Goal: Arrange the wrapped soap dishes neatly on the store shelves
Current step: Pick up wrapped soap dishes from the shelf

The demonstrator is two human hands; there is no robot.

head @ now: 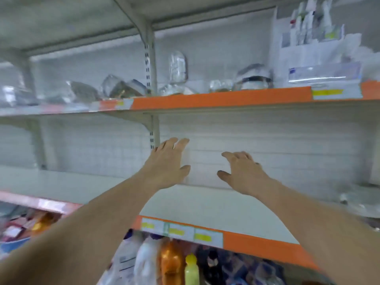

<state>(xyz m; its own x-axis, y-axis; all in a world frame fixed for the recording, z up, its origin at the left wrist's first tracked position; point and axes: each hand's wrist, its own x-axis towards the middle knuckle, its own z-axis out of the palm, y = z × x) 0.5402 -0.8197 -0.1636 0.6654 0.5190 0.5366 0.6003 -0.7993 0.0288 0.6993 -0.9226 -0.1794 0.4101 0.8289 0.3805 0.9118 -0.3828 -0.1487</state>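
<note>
Several wrapped soap dishes in clear plastic lie jumbled on the upper shelf (205, 99), among them a tilted dark one (125, 88), one standing upright (178, 67) and a white one with a dark band (254, 78). Both my arms reach out over the bare middle shelf (205, 204) below them. My left hand (167, 163) is spread with straight fingers and holds nothing. My right hand (241, 169) is beside it, fingers loosely bent, also holding nothing. The view is blurred.
A white organiser with bottles (316, 42) fills the upper shelf's right end. A wrapped item (357, 199) lies at the middle shelf's right. Bottles and packs (172, 262) crowd the bottom shelf. A slotted upright post (152, 79) divides the bays.
</note>
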